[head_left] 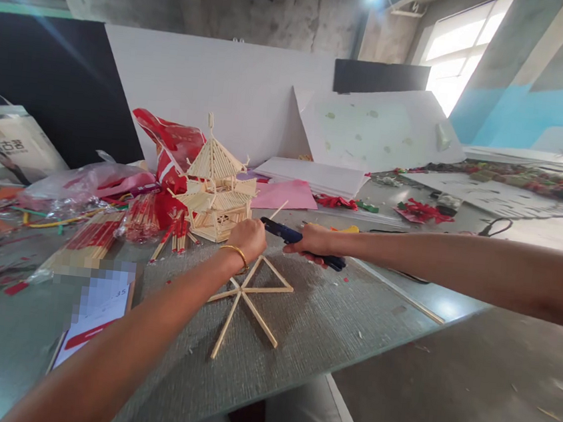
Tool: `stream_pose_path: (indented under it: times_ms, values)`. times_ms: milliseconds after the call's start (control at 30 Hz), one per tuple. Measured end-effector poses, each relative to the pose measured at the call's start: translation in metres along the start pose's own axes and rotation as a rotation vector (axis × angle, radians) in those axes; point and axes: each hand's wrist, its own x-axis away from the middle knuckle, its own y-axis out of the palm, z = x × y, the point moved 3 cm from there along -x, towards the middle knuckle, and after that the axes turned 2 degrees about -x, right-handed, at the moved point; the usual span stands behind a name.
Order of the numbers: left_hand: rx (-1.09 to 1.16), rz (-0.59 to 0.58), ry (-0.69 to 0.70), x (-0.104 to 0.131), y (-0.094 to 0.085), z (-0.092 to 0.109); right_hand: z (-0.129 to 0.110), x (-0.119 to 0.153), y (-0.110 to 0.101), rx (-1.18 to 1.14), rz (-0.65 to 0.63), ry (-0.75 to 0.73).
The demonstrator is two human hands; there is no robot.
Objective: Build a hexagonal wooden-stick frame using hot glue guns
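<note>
My left hand (248,240), with a gold bracelet at the wrist, is closed on a thin wooden stick (280,208) that pokes out up and to the right. My right hand (312,241) grips dark blue pliers (284,231); their black jaws are at the stick beside my left fingers. Whether the jaws touch the stick I cannot make out. Just below my hands, a spoked frame of wooden sticks (231,316) lies flat on the table, with one outer side joined at the right. My left hand and wrist hide its upper left part.
A stick pagoda model (217,194) stands behind my left hand. Bundles of red-ended sticks (90,238) and plastic bags lie left. A phone (100,313) rests by my left forearm. A long stick (398,292) lies right, near the table edge (372,355). Pink paper (286,195) lies behind.
</note>
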Motion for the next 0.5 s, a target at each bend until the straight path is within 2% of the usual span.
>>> stream_pose_path:
  times_ms: [133, 200, 300, 500]
  values:
    - [0.012, -0.064, -0.05, -0.008, -0.002, -0.005, 0.001, -0.001, 0.005, -0.036, -0.057, 0.029]
    - [0.032, -0.085, -0.051, -0.011, -0.005, -0.008, 0.001, -0.002, 0.004, -0.046, -0.044, 0.027]
    - [0.076, -0.097, -0.057, -0.012, -0.012, -0.013, -0.003, -0.004, -0.007, -0.059, -0.013, 0.02]
    - [0.27, -0.05, -0.088, 0.0, -0.024, -0.032, -0.018, 0.006, -0.024, -0.131, -0.139, 0.12]
